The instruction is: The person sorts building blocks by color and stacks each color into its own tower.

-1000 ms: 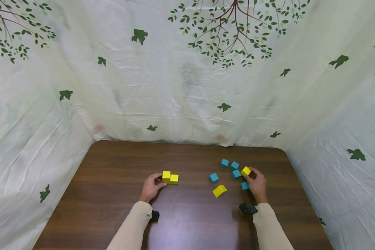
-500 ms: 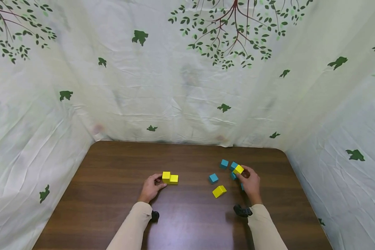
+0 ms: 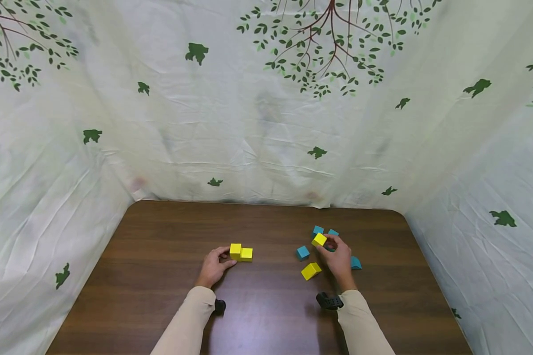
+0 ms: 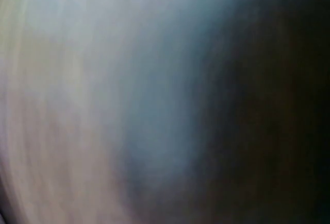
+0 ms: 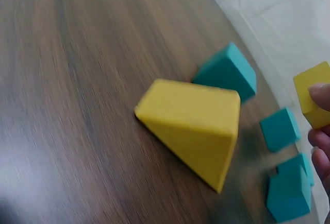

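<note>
At the left, my left hand [image 3: 212, 267] grips a yellow block [image 3: 235, 251] with thumb and fingers at its left side. A second yellow block [image 3: 246, 254] stands against its right side. My right hand [image 3: 339, 257] pinches a yellow cube [image 3: 319, 239], which the right wrist view shows lifted off the table. Below and left of that hand lies another yellow block [image 3: 311, 271], large and wedge-like in the right wrist view. Several blue blocks surround the right hand, including a blue block [image 3: 303, 253] to its left; the hand partly hides some. The left wrist view is only blur.
The brown wooden table [image 3: 182, 227] reaches back to a white curtain [image 3: 257, 123] printed with leaves. One blue block [image 3: 356, 264] lies just right of the right hand. Two more blue blocks, one a blue cube [image 3: 317, 230], lie behind it.
My right hand has carried the yellow cube leftward over the blue blocks, uncovering the blue block at its right. The left hand and its yellow blocks stay in place.
</note>
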Demonstrator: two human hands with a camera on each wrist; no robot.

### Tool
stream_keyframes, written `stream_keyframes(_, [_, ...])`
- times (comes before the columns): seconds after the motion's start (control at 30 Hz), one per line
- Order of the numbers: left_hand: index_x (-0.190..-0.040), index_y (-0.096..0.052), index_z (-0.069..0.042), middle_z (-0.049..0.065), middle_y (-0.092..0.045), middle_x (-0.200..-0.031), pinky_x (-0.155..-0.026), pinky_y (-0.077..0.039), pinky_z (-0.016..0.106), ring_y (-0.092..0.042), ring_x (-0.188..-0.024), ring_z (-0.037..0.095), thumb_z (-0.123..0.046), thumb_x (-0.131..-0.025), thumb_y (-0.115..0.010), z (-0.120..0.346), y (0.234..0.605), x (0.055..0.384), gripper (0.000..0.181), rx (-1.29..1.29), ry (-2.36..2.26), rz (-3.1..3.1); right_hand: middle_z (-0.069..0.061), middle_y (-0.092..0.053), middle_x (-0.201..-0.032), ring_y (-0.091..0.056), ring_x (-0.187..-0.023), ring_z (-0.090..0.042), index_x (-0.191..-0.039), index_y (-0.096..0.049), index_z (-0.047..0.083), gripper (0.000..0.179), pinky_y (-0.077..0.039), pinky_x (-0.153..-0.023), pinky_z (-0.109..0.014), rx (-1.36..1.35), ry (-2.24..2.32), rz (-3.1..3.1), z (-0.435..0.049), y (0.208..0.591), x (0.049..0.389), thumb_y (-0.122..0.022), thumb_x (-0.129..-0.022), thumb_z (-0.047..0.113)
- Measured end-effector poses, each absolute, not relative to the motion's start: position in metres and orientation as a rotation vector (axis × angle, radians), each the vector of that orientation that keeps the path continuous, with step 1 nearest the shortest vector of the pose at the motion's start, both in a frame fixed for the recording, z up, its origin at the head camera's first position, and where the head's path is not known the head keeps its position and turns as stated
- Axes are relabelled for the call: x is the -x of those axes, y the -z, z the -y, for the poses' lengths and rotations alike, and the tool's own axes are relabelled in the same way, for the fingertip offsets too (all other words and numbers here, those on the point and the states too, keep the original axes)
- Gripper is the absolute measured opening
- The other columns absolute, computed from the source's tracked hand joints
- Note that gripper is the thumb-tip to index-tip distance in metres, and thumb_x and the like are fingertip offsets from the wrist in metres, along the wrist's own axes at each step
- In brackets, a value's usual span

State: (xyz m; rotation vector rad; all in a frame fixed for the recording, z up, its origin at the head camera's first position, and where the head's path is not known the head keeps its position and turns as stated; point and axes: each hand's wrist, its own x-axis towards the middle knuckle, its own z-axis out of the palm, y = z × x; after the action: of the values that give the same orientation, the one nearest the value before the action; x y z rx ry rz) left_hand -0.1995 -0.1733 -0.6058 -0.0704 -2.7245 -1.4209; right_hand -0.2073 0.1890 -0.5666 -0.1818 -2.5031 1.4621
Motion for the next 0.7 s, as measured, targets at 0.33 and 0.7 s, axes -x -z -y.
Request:
stream_keyframes(0.33, [-0.113,-0.067,0.003,0.01,-0.063,-0.09,-0.08,-0.044,0.04,-0.056,-0.088,0.026,-0.006,-0.077,-0.08,0.173,0.606,0.199,0.04,0.057,1.432,2.72,-0.017,-0.066,-0.108,-0.062,-0.099,-0.033,-0.119,-0.063,0.001,0.04,-0.05,-0.087,-0.048,0.118,-1.563,2.492,-0.164,0.568,0.206,-0.076,-0.083,0.012])
stream_keyframes(0.7, [-0.113,-0.066,0.004,0.01,-0.062,-0.088,-0.079,-0.043,0.04,-0.055,-0.087,0.026,-0.007,-0.077,-0.08,0.174,0.604,0.199,0.04,0.065,1.42,2.728,-0.014,-0.067,-0.106,-0.065,-0.094,-0.029,-0.117,-0.065,0.001,0.038,-0.053,-0.082,-0.043,0.049,-1.601,2.491,-0.121,0.568,0.207,-0.077,-0.08,0.006])
